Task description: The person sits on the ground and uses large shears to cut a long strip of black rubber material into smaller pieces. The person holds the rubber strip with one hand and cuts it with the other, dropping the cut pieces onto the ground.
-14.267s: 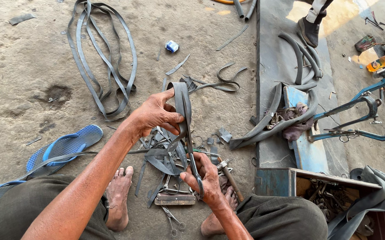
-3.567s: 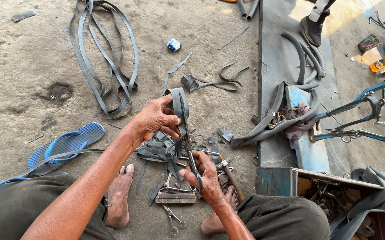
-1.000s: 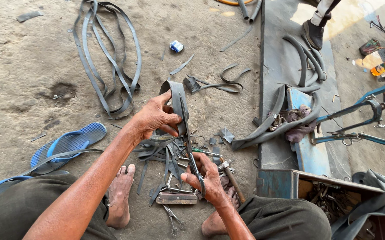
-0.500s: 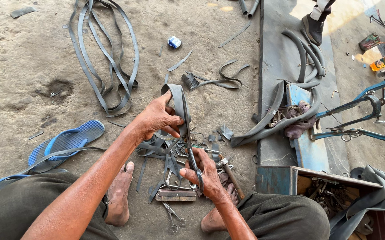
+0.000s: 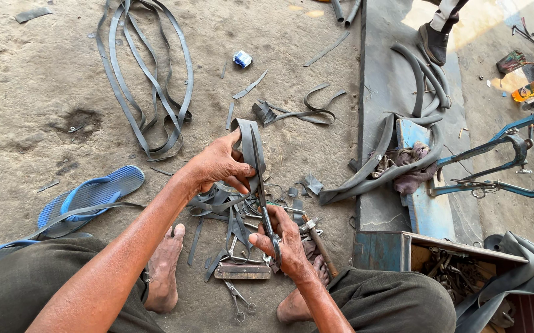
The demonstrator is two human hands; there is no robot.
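My left hand [image 5: 216,165] grips a folded strip of grey rubber inner tube [image 5: 250,143] and holds it up over the ground. My right hand [image 5: 284,240] is closed on the handles of a pair of scissors [image 5: 268,217], whose blades run up along the strip's edge. Below both hands lies a heap of cut rubber scraps [image 5: 221,206]. My bare feet [image 5: 164,269] rest on the concrete on either side of that heap.
Long loops of rubber tube [image 5: 145,74] lie at the upper left. A blue sandal [image 5: 88,196] sits left of my knee. A second pair of scissors [image 5: 240,302] and a flat metal block [image 5: 242,271] lie between my feet. An open toolbox [image 5: 458,265] stands at the right; another person's shoe [image 5: 437,38] is at the top.
Over the frames my right hand has worked the scissors slightly up the strip, and my left hand has kept its grip with small shifts. Nothing else has moved.
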